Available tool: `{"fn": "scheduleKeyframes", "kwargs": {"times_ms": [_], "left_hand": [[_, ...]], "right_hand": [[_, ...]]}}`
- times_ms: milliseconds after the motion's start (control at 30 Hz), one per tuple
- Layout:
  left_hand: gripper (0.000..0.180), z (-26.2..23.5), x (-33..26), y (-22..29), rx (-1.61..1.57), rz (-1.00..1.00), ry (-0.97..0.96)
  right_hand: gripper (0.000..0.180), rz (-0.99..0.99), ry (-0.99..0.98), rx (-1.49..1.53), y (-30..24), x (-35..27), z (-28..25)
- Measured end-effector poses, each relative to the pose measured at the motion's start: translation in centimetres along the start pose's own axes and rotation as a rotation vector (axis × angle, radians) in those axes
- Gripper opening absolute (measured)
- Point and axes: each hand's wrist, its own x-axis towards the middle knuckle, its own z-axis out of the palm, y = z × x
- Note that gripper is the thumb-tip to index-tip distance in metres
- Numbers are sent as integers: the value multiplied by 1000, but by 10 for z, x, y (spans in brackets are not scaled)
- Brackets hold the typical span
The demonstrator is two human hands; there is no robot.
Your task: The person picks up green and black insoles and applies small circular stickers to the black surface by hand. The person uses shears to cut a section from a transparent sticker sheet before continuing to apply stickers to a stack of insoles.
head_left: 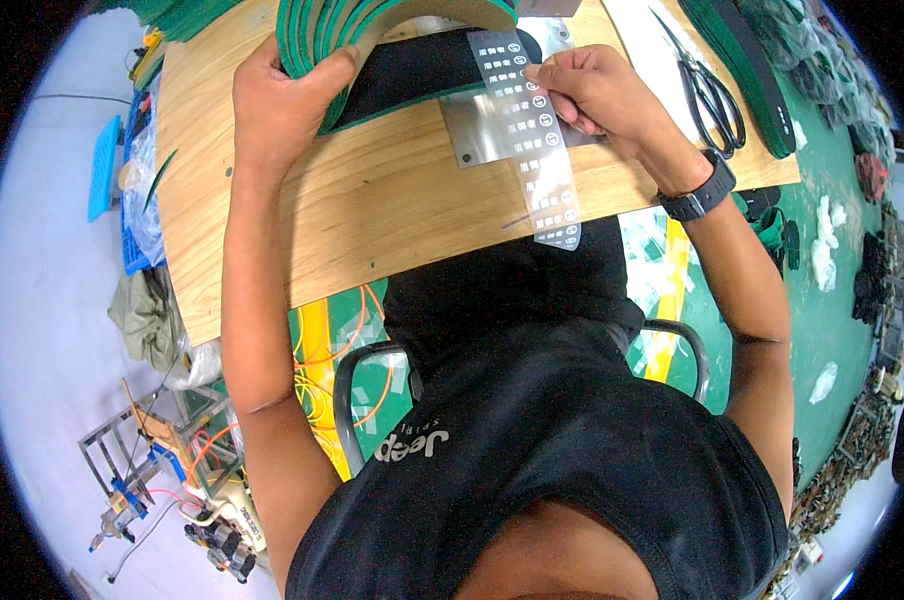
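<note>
My left hand [287,105] is closed around a bent stack of green-edged insoles [307,35] with tan faces, at the far left of the table. Below the stack's curve lies a black insole [427,65] with a green edge. My right hand [612,95] pinches the edge of a transparent strip of white printed labels [542,165], thumb against fingers. The strip's upper end lies over the black insole, and its lower end hangs past the table's near edge. A shiny metal plate [477,145] sits partly under the strip and the insole.
Black-handled scissors [710,100] lie on the wooden table [392,190] right of my hand, partly over a white sheet. More green-edged black insoles [752,75] lie at the right edge. Bagged goods [822,60] stand beyond. Orange hoses [367,330] run across the floor.
</note>
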Motion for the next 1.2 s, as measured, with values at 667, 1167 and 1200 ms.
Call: {"fn": "scheduleKeyframes", "kwargs": {"times_ms": [667,1167,1200], "left_hand": [[25,1,0,-4,83,11,-28],[30,8,-4,-7,1,34,-28],[30,8,-5,-7,-7,40,-32]], "right_hand": [[26,-16,-29,38,7,5,-5],[31,16,53,36,5,-4,3],[30,20,49,58,5,-5,3]]}}
